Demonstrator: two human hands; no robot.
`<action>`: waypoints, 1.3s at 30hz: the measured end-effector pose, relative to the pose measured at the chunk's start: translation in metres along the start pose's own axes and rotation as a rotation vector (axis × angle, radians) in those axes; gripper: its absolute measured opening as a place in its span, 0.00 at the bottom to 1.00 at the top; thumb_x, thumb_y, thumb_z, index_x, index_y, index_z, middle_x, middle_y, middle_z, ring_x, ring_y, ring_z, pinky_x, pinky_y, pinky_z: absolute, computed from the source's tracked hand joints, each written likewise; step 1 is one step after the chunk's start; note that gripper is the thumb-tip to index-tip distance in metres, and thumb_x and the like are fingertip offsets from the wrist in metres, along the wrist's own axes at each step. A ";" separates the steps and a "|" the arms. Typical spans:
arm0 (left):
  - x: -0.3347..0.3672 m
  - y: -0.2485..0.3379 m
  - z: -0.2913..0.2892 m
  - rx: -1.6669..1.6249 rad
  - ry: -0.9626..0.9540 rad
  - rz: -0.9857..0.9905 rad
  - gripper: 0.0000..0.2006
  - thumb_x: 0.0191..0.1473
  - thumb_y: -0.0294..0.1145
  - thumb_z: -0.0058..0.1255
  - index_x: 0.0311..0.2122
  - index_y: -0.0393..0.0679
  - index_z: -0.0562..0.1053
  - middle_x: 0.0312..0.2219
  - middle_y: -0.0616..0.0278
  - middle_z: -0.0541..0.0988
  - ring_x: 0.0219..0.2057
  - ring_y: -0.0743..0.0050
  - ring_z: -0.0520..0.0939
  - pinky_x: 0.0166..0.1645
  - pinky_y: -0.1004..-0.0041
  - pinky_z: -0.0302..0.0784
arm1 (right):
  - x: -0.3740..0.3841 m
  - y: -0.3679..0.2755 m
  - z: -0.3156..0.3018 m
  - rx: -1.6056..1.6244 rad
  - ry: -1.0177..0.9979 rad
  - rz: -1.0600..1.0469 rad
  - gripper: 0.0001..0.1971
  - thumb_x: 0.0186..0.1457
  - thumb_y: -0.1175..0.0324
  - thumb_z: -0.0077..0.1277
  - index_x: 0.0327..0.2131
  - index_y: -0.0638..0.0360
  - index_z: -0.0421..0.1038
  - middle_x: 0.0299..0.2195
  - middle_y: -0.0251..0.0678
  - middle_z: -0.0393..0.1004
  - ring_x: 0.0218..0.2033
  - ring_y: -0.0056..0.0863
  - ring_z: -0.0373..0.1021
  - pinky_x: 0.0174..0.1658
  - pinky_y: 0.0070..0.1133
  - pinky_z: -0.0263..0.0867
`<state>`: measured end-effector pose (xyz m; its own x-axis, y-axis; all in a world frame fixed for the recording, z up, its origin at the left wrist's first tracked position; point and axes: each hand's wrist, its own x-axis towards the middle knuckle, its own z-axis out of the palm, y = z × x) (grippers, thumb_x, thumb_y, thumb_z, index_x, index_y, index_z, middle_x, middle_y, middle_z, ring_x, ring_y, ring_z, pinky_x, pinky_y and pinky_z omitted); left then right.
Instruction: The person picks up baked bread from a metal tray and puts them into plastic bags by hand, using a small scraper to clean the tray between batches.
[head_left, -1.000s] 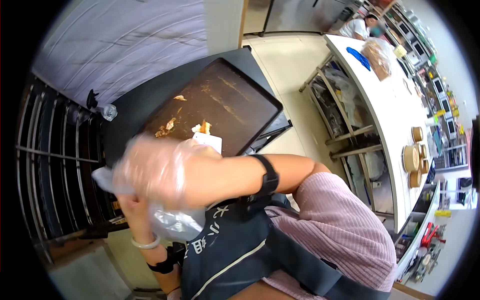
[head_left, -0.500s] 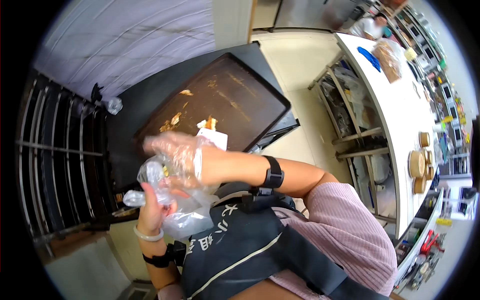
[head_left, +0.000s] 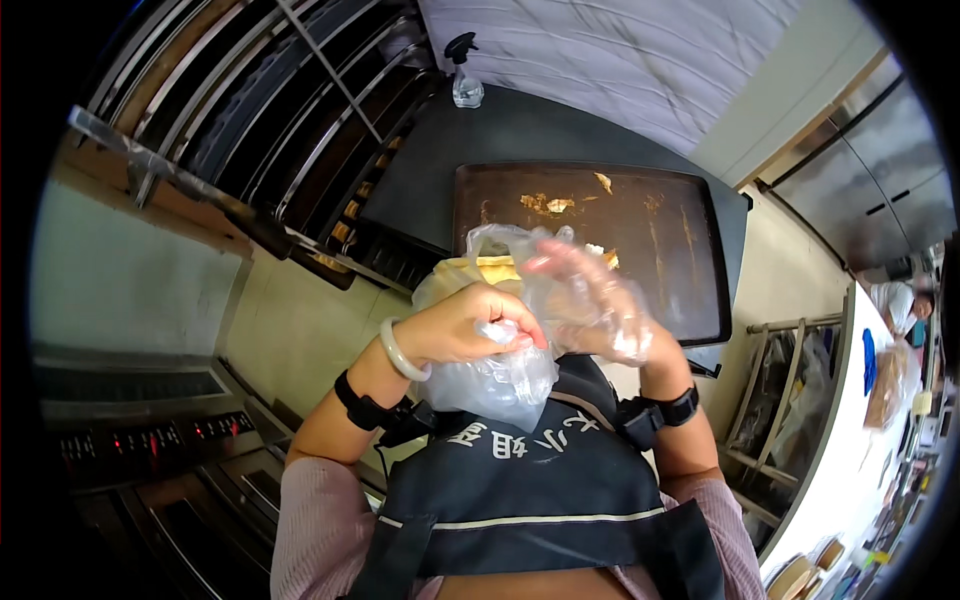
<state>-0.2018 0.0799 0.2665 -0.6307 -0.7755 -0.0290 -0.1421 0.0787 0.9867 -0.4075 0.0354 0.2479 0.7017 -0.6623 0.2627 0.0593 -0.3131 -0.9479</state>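
Note:
My left hand [head_left: 478,328], bare with a pale bangle at the wrist, is closed on the gathered part of a clear plastic bag [head_left: 505,385]. Behind its knuckles, a yellow, pastry-like piece [head_left: 492,268] shows through the film. My right hand [head_left: 600,305] wears a loose transparent plastic glove and is slightly blurred. Its fingers stretch towards the bag's mouth, beside the left hand; whether they touch the film is unclear. Just beyond both hands lies a dark baking tray [head_left: 660,255] with brown and yellow crumbs [head_left: 548,204] on it.
The tray rests on a dark table [head_left: 560,125]. A spray bottle [head_left: 466,75] stands at its back corner. To the left is a metal rack [head_left: 300,110] of trays, and below it a control panel [head_left: 150,440] with red lights. A white counter [head_left: 830,430] and another person [head_left: 895,305] are at right.
My view has swung left, so the tray now sits ahead. The right hand has moved off the left one to its right side. The yellow piece in the bag shows more clearly.

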 end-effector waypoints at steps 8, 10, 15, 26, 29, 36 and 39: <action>-0.004 -0.010 0.014 0.988 0.576 0.138 0.08 0.40 0.22 0.45 0.31 0.40 0.67 0.24 0.59 0.73 0.23 0.59 0.75 0.26 0.66 0.69 | 0.000 0.020 0.020 0.341 -0.090 0.512 0.21 0.50 0.74 0.45 0.49 0.61 0.60 0.45 0.39 0.66 0.44 0.22 0.62 0.47 0.18 0.59; 0.006 -0.007 0.015 1.021 0.628 0.351 0.07 0.41 0.23 0.45 0.31 0.40 0.67 0.24 0.59 0.73 0.22 0.61 0.74 0.25 0.68 0.69 | -0.010 0.059 0.020 0.432 0.023 0.398 0.21 0.51 0.75 0.44 0.50 0.61 0.59 0.46 0.37 0.65 0.44 0.21 0.63 0.46 0.16 0.59; 0.018 -0.002 0.019 1.048 0.724 0.456 0.08 0.40 0.24 0.47 0.30 0.39 0.67 0.27 0.58 0.71 0.21 0.63 0.74 0.24 0.71 0.69 | -0.004 0.035 0.017 -0.035 0.060 -0.025 0.18 0.50 0.76 0.45 0.47 0.59 0.62 0.43 0.37 0.67 0.41 0.23 0.65 0.42 0.19 0.62; -0.024 -0.059 0.005 1.294 0.554 0.099 0.04 0.47 0.27 0.43 0.24 0.41 0.69 0.22 0.56 0.67 0.19 0.57 0.71 0.24 0.65 0.67 | -0.023 0.076 -0.028 -1.359 0.220 0.304 0.14 0.39 0.73 0.44 0.35 0.61 0.68 0.34 0.42 0.68 0.38 0.34 0.67 0.35 0.25 0.68; -0.057 -0.127 0.009 1.149 0.499 -0.109 0.10 0.53 0.32 0.39 0.26 0.38 0.71 0.21 0.53 0.72 0.18 0.56 0.71 0.23 0.64 0.67 | -0.061 0.126 -0.032 -1.253 0.057 0.282 0.15 0.44 0.70 0.42 0.38 0.61 0.67 0.40 0.44 0.68 0.43 0.35 0.65 0.40 0.27 0.66; -0.051 -0.115 0.018 0.134 0.929 -0.273 0.21 0.57 0.40 0.37 0.17 0.37 0.69 0.09 0.68 0.65 0.12 0.83 0.64 0.19 0.80 0.58 | -0.065 0.159 -0.044 -1.379 0.245 0.370 0.10 0.43 0.67 0.46 0.33 0.51 0.70 0.34 0.36 0.68 0.37 0.35 0.66 0.35 0.29 0.67; -0.079 -0.164 0.005 0.201 0.958 -0.405 0.25 0.57 0.41 0.37 0.10 0.40 0.67 0.11 0.68 0.70 0.13 0.81 0.69 0.20 0.79 0.62 | -0.069 0.146 -0.038 -1.309 0.307 0.407 0.08 0.42 0.71 0.45 0.29 0.52 0.70 0.31 0.35 0.70 0.36 0.34 0.66 0.44 0.26 0.61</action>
<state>-0.1325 0.1315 0.1065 0.3446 -0.9303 -0.1255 -0.3859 -0.2623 0.8845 -0.4750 0.0097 0.0987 0.3183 -0.9259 0.2034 -0.9226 -0.3519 -0.1579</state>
